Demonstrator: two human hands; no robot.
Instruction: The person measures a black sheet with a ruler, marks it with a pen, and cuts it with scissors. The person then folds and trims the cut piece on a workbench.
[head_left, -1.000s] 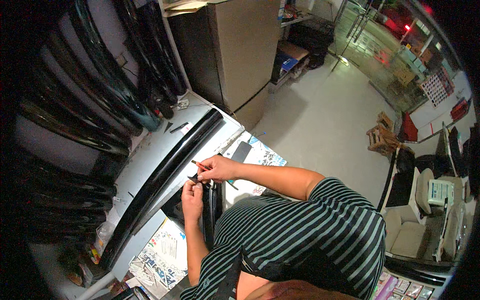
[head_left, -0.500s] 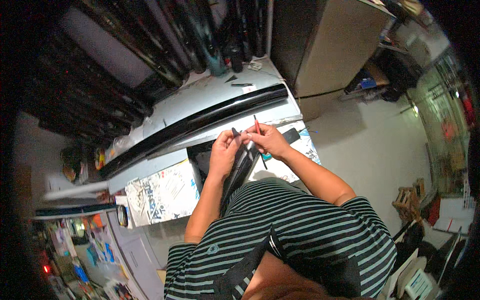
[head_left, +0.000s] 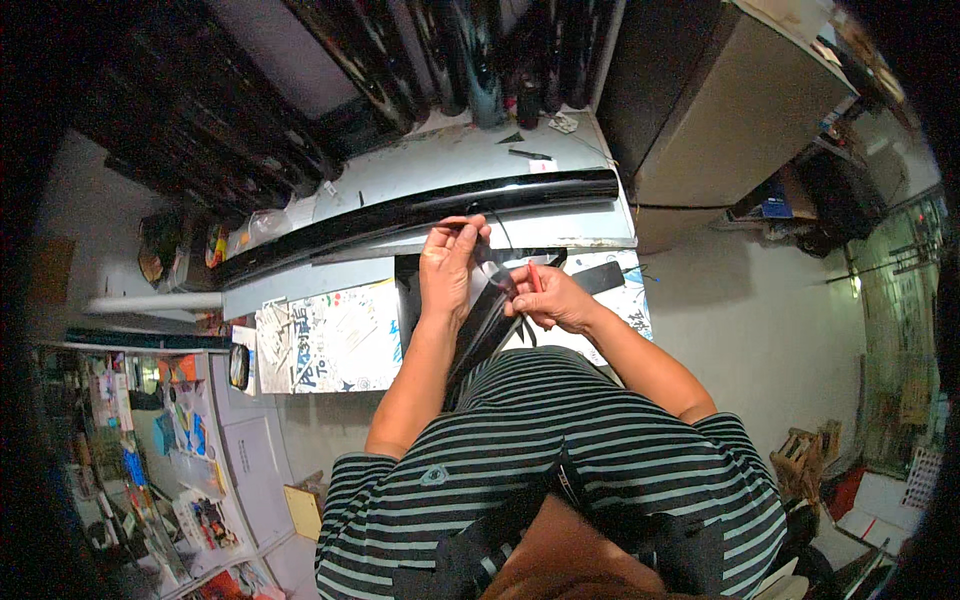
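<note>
My left hand (head_left: 450,262) is closed on a thin black strip (head_left: 507,230) just below a long glossy black roll (head_left: 570,185), which lies along the pale work counter (head_left: 390,155). My right hand (head_left: 550,303) grips a slim red tool (head_left: 535,278), lower and to the right. A dark, shiny piece (head_left: 498,280) hangs between both hands; its exact shape is unclear. Under them is black glossy material (head_left: 475,340) reaching toward my striped shirt. A dark flat rectangle (head_left: 600,277) lies on a printed white board beside my right hand.
Several upright black rolls (head_left: 485,70) stand behind the counter. A tall cabinet (head_left: 720,130) is at right, a shelving unit (head_left: 170,460) with small items at lower left. Printed white boards (head_left: 330,335) cover the counter's front left. Wooden pieces (head_left: 800,455) stand on the floor at right.
The view has swung round to face the counter. My left hand has moved up, away from my right hand, which has dropped lower with the red tool.
</note>
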